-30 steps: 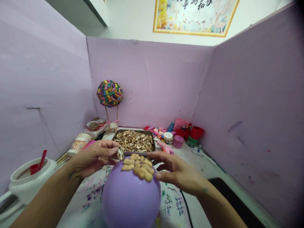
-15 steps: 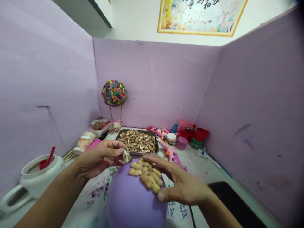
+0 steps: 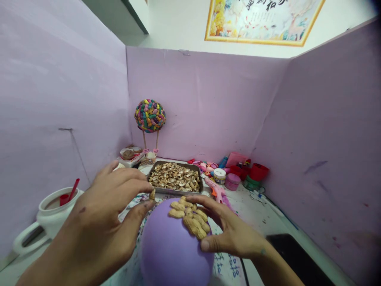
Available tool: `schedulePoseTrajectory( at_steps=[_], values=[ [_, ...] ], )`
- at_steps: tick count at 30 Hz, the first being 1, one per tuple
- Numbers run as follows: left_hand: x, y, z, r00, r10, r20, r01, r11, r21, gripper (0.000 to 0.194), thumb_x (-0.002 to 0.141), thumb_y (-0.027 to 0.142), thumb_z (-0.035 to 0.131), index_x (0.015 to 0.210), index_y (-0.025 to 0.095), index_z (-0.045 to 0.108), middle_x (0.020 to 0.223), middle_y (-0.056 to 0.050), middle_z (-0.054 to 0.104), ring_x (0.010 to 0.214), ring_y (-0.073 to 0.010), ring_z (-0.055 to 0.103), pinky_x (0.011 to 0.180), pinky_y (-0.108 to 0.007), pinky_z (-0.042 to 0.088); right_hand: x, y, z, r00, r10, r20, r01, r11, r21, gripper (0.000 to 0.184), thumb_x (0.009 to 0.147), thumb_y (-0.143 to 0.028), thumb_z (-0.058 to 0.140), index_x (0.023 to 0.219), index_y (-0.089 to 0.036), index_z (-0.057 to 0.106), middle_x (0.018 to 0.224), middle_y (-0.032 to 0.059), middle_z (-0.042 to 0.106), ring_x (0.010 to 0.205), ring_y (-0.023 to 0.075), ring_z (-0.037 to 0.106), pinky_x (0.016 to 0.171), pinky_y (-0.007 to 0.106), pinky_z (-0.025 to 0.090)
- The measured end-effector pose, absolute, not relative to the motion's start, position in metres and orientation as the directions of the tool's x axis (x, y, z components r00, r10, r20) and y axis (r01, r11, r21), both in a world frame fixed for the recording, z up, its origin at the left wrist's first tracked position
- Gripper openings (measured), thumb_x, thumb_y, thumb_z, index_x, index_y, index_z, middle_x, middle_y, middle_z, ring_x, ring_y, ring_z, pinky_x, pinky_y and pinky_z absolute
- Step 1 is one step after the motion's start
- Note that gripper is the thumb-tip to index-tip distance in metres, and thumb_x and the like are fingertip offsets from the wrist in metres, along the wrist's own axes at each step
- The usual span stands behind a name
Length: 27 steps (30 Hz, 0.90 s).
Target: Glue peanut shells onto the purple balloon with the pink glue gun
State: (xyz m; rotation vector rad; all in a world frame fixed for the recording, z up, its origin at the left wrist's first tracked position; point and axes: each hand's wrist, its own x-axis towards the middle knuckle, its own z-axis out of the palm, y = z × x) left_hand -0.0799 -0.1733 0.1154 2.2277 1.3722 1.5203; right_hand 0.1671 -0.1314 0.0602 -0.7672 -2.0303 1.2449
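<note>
A purple balloon (image 3: 175, 250) stands in front of me, with several peanut shells (image 3: 193, 222) stuck in a cluster on its upper right. My right hand (image 3: 232, 230) rests on the balloon's right side, thumb and fingers spread around the cluster's edge. Between the thumb and fingers of my left hand (image 3: 107, 214) a single peanut shell piece (image 3: 152, 194) is pinched, just left of the balloon's top and apart from it. Behind the balloon sits a metal tray (image 3: 170, 191) full of peanut shells.
A pink glue gun (image 3: 216, 187) lies right of the tray. At left stands a white pot (image 3: 49, 216) with a red spoon. A colourful ball on sticks (image 3: 150, 116) is at the back. Small tubs (image 3: 232, 181) and a black flat object (image 3: 294, 258) lie right.
My left hand has turned so its back faces me, and the shell piece in it has rotated. My right hand stays on the balloon. The view has shifted slightly left.
</note>
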Motion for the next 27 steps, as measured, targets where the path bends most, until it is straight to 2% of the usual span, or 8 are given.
schedulePoseTrajectory(
  at_steps=[3,6,9,14,18,21,23,27],
  values=[
    [-0.081,-0.169,0.116,0.092,0.784,0.614,0.641,-0.518,0.566,0.018,0.062,0.024,0.069,0.08,0.029,0.065,0.087,0.0,0.062,0.087,-0.0237,0.05,0.082,-0.028,0.034,0.171,-0.135,0.065,-0.671,0.702,0.239,0.097,0.403,-0.91,0.059,0.066,-0.028,0.07,0.12,-0.027,0.046,0.131,0.0047,0.044,0.123,0.0247,0.037,0.103,0.041,0.026],
    [-0.079,-0.155,0.119,0.198,0.932,0.303,0.611,-0.359,0.705,0.01,0.067,0.031,0.063,0.074,0.023,0.063,0.074,-0.001,0.061,0.071,-0.0197,0.051,0.062,-0.026,0.037,0.178,-0.135,0.067,-0.681,0.689,0.248,0.071,0.399,-0.914,0.044,0.075,-0.027,0.061,0.117,-0.026,0.05,0.133,0.0046,0.042,0.125,0.0232,0.033,0.104,0.041,0.024],
    [-0.074,-0.144,0.121,0.321,0.946,0.047,0.53,-0.22,0.819,0.012,0.069,0.031,0.057,0.073,0.019,0.06,0.063,0.0,0.055,0.059,-0.0146,0.047,0.052,-0.023,0.035,0.181,-0.134,0.068,-0.653,0.726,0.217,0.039,0.318,-0.947,0.037,0.078,-0.029,0.057,0.115,-0.027,0.052,0.136,0.004,0.038,0.127,0.0225,0.031,0.104,0.04,0.025],
    [-0.067,-0.146,0.12,0.468,0.879,-0.09,0.426,-0.135,0.895,0.014,0.067,0.028,0.056,0.074,0.017,0.058,0.062,0.0,0.057,0.056,-0.0119,0.045,0.049,-0.021,0.032,0.164,-0.139,0.068,-0.615,0.788,0.017,-0.019,0.007,-1.0,0.073,0.066,-0.042,0.066,0.129,-0.029,0.031,0.116,0.0107,0.057,0.093,0.0264,0.062,0.076,0.042,0.05],
    [-0.068,-0.152,0.118,0.56,0.818,-0.133,0.4,-0.125,0.908,0.014,0.069,0.026,0.055,0.079,0.016,0.058,0.068,-0.001,0.06,0.058,-0.0117,0.048,0.051,-0.021,0.035,0.146,-0.16,0.083,-0.402,0.885,-0.233,0.238,-0.145,-0.96,0.085,0.061,-0.032,0.067,0.132,-0.028,0.02,0.098,0.0065,0.066,0.062,0.021,0.067,0.059,0.036,0.053],
    [-0.069,-0.154,0.116,0.59,0.795,-0.141,0.414,-0.148,0.898,0.013,0.07,0.026,0.053,0.079,0.017,0.057,0.069,0.0,0.06,0.062,-0.0127,0.051,0.055,-0.022,0.038,0.143,-0.178,0.101,-0.195,0.966,-0.171,0.504,-0.051,-0.862,0.054,0.071,-0.03,0.057,0.121,-0.022,0.04,0.087,0.0048,0.069,0.068,0.0201,0.067,0.065,0.032,0.052],
    [-0.068,-0.156,0.116,0.603,0.787,-0.133,0.408,-0.16,0.899,0.012,0.071,0.026,0.052,0.078,0.018,0.057,0.07,0.0,0.061,0.065,-0.0137,0.052,0.057,-0.023,0.04,0.143,-0.187,0.11,-0.182,0.973,-0.142,0.631,0.005,-0.776,0.034,0.071,-0.03,0.057,0.104,-0.022,0.052,0.08,0.003,0.069,0.071,0.0201,0.066,0.066,0.029,0.05],
    [-0.064,-0.161,0.117,0.609,0.785,-0.116,0.414,-0.19,0.89,0.01,0.071,0.023,0.05,0.078,0.02,0.056,0.07,0.001,0.06,0.066,-0.0135,0.053,0.058,-0.023,0.041,0.141,-0.193,0.11,-0.187,0.974,-0.131,0.797,0.072,-0.6,0.045,0.056,-0.036,0.071,0.097,-0.022,0.057,0.089,0.0061,0.067,0.081,0.0273,0.062,0.063,0.031,0.049]
  ],
)
